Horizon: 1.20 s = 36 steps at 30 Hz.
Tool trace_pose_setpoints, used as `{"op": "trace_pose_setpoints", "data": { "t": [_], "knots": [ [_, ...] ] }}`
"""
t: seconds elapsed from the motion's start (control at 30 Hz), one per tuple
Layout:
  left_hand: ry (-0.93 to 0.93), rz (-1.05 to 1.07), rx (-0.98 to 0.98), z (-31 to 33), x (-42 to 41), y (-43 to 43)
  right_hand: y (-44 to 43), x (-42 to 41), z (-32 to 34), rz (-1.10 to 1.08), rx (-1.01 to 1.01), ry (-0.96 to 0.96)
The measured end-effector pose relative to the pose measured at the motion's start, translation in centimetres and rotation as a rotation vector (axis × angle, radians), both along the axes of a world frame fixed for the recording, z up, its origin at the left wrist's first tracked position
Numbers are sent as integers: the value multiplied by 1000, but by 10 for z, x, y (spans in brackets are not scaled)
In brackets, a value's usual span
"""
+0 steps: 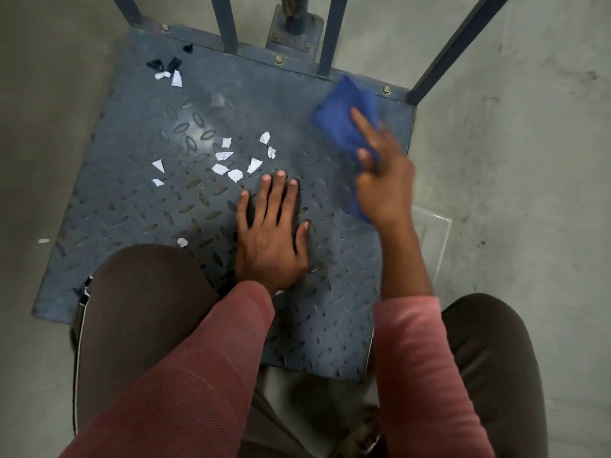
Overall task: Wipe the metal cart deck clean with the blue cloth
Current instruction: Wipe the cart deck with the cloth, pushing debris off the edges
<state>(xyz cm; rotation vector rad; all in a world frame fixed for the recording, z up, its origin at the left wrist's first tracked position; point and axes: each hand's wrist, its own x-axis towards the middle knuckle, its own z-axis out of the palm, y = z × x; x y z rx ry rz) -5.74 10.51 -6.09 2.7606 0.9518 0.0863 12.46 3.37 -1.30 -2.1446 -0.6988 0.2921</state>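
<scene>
The metal cart deck [139, 200] is a blue-grey tread plate on the floor below me. My right hand [383, 180] presses the blue cloth [344, 117] onto the deck's far right corner; the cloth is blurred. My left hand [271, 239] lies flat on the deck's middle, fingers spread, holding nothing. Several white paper scraps [228, 160] lie scattered just beyond my left fingers. More white and dark scraps [170, 72] sit near the far left corner. One scrap [182, 242] rests by my left knee.
Blue upright bars [330, 34] rise from the deck's far edge, with a bolted post base [294, 31] behind them. A clear plastic sheet [429, 239] lies on the concrete floor at the deck's right edge. My knees [142, 292] overlap the near edge.
</scene>
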Motion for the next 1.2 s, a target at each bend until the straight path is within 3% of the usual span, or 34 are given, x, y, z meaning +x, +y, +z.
{"op": "trace_pose_setpoints", "data": {
  "t": [0.07, 0.17, 0.23, 0.4, 0.5, 0.63, 0.83, 0.93, 1.2],
  "knots": [
    [-8, 1, 0, -1, -1, 1, -25, -6, -14, -154, -94, 16],
    [-10, 1, 6, -1, 0, 0, -12, -25, -37, -188, -222, -61],
    [-4, 3, 12, -1, 0, -1, 21, -34, -43, -111, -221, -126],
    [-27, 0, -3, -4, 0, 1, 82, -34, -18, 219, -30, -57],
    [-12, -3, -5, -3, 0, 1, 51, -21, 2, 14, 26, -198],
    [3, -2, 16, -1, -1, 0, -21, -14, -21, -223, -213, -179],
    [16, -10, 22, -2, -2, 0, -76, -103, -37, 43, -332, -168],
    [11, -10, 20, -2, -2, 1, -94, -129, -34, 77, -382, -180],
    [16, -15, 8, -1, -3, 2, -17, 22, -50, -43, -364, -175]
  ]
}}
